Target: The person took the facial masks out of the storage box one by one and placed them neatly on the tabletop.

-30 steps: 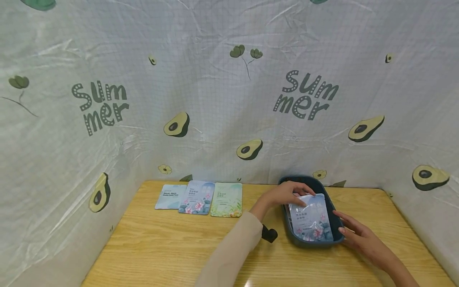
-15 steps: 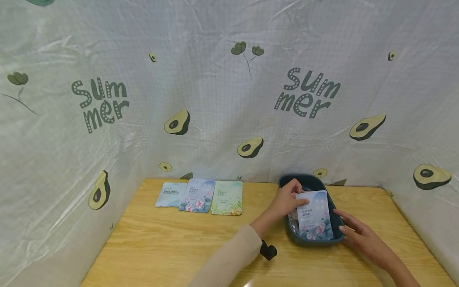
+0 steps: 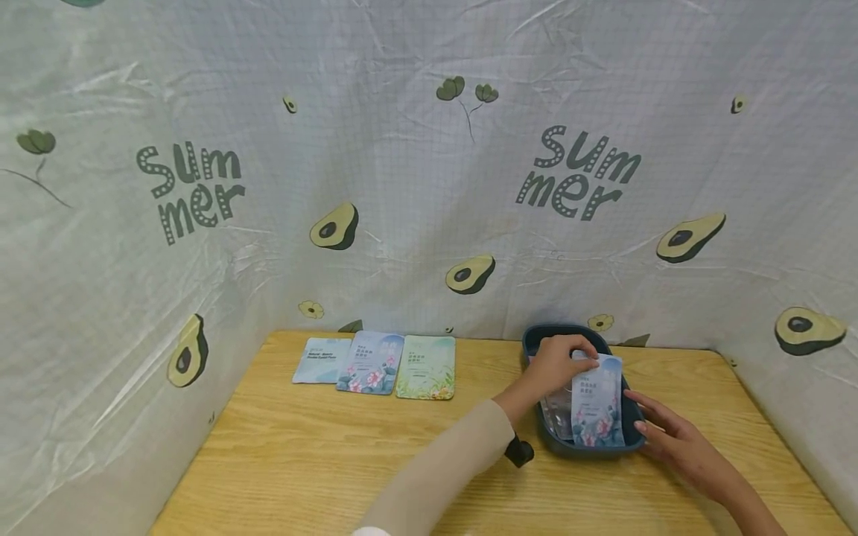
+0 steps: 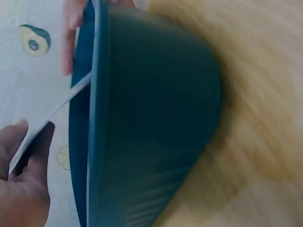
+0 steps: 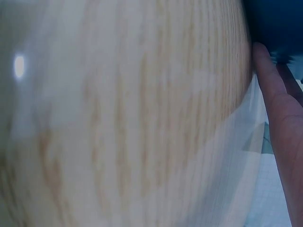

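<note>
My left hand [image 3: 558,365] pinches the top edge of a blue face mask packet [image 3: 595,409] with pink flowers between thumb and fingers. The packet stands tilted inside a dark blue plastic bin [image 3: 590,451], its lower end below the rim. Edge-on, the same packet [image 4: 57,105] shows in the left wrist view. Behind and left of it in the bin lies a clear, shiny packet [image 3: 556,413], partly covered. On the bin's right side, my right hand [image 3: 684,447] rests its fairly straight fingers and thumb against the rim; one finger [image 5: 270,71] touches the wall in the right wrist view.
Three flat packets lie side by side at the table's back left: a small pale blue one [image 3: 322,361], a blue flowered one [image 3: 370,363] and a green one [image 3: 426,368]. A patterned curtain [image 3: 402,164] walls in the wooden table [image 3: 302,461] behind and at both sides.
My left hand has shifted the flowered packet to the right within the bin, uncovering more of the clear packet. The right hand and the bin have stayed in place.
</note>
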The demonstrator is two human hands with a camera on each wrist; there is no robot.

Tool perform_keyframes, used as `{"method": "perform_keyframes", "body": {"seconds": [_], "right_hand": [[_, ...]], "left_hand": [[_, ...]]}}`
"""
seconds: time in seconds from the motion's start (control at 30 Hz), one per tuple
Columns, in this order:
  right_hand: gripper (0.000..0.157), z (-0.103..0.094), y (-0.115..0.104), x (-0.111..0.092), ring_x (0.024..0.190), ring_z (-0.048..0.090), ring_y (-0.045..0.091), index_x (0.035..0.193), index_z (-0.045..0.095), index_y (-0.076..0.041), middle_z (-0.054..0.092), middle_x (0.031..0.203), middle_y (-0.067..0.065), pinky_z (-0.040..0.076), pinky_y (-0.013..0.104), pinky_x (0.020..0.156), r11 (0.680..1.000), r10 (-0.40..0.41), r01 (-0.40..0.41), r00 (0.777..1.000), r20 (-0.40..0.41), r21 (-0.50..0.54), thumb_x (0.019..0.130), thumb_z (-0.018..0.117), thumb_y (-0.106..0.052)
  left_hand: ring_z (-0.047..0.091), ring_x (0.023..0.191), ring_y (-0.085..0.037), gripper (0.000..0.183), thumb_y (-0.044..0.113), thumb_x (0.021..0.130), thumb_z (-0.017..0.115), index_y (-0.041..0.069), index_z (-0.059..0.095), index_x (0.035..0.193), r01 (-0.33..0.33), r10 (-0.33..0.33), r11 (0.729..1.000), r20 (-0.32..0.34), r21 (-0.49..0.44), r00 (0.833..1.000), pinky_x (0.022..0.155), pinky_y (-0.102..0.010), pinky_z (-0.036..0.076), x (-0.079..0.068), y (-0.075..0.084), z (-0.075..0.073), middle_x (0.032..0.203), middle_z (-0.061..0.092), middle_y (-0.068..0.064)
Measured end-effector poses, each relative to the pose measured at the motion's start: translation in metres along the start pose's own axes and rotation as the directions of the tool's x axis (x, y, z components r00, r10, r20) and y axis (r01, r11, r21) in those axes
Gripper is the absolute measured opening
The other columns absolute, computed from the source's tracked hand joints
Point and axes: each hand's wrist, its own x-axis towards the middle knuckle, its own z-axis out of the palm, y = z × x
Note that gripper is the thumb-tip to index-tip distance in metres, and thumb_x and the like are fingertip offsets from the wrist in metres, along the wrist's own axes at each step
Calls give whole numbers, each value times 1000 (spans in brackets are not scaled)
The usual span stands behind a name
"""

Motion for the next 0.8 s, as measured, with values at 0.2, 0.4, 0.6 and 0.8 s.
{"method": "perform_keyframes", "body": {"seconds": [0.2, 0.4, 0.6, 0.8], "right_hand": [[60, 2, -1, 1, 130, 45, -3, 163, 21, -13, 1, 165, 32, 54, 43, 97, 1000, 4, -4, 1000, -1, 14, 110, 47, -27], [62, 2, -4, -1, 146, 16, 59, 163, 21, -12, 4, 165, 31, 54, 45, 96, 999, 22, -23, 999, -24, -39, 110, 47, -31], [60, -1, -4, -3, 145, 16, 60, 163, 22, -14, 5, 165, 31, 55, 44, 94, 998, 13, -15, 999, -38, -56, 110, 47, -30], [59, 1, 0, -2, 144, 20, 56, 162, 23, -15, 7, 166, 30, 55, 44, 95, 998, 14, -16, 999, -44, -63, 110, 46, -30]], "left_hand": [[58, 117, -2, 29, 24, 90, 80, 28, 77, 118, 39, -51, 998, 271, 51, 961, 94, -20, 47, 14, -8, -4, 128, 65, 15], [53, 91, -7, 32, -9, 78, 82, 12, 75, 100, 228, -161, 939, 255, -257, 953, 74, -22, 48, 2, -8, -8, 113, 62, 10], [51, 69, -3, 13, 4, 84, 82, 12, 82, 94, 233, -228, 918, 56, -321, 972, 62, -19, 47, -5, 2, -8, 84, 67, 5], [67, 90, -8, 26, 8, 88, 80, 13, 79, 114, 302, -263, 898, 160, -320, 951, 91, -41, 57, -3, 10, -7, 109, 72, 5]]}}
